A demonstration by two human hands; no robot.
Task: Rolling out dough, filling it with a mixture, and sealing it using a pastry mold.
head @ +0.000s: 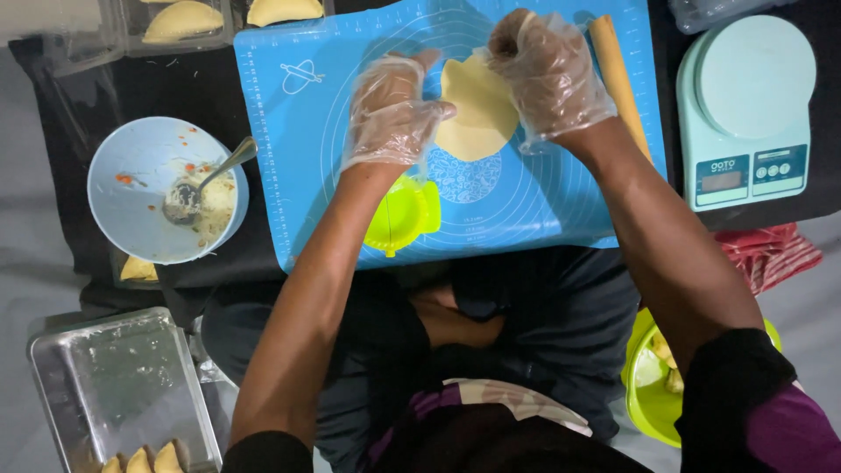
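Rolling pin (620, 79) right — mat (561, 201) open.
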